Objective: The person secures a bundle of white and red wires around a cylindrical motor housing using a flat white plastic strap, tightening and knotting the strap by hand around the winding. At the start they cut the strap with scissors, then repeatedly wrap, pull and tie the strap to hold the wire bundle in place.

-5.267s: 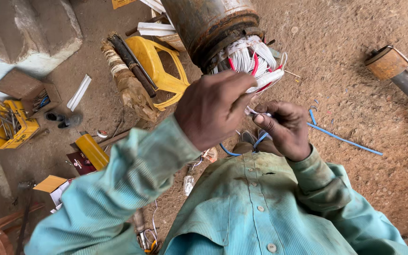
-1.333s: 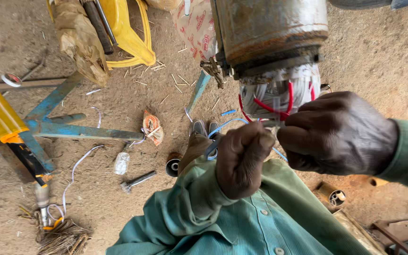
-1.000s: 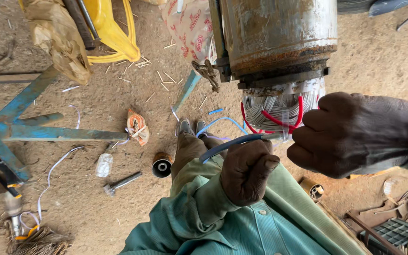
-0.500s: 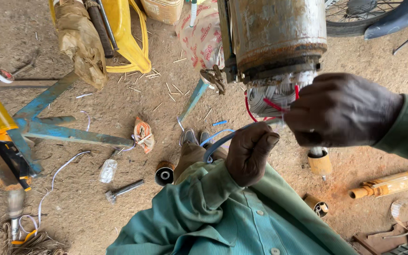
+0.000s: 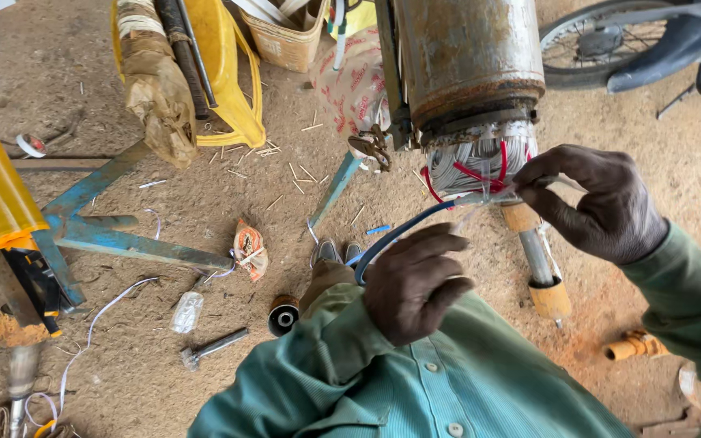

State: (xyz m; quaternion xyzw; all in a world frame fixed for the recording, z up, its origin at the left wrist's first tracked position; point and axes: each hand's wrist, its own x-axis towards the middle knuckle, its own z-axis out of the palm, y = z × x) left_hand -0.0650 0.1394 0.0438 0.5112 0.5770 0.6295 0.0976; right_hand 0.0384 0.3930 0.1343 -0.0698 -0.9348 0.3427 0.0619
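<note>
Your left hand was clenched around the blue wire, low and close to your chest, likely to keep slack off the end being worked. The wire ran up from that fist to the exposed windings at the open end of the motor. Your right hand sat at the winding end, fingertips pinched on something thin and pale right where the blue wire met the red leads; I couldn't tell if that was a sleeve, a tool or the wire tip itself. That pinch looked set for fine positioning, while the left did the holding. The motor stood raised over the dirt floor, windings facing you, which put the coil ends in easy reach of both hands. Loose bits lay within arm's reach on the floor: a bolt, a small black cylinder, an orange wrapper, and a blue frame off to your left. A yellow container was further back, and a wheel showed at top right, well apart from the work.
</note>
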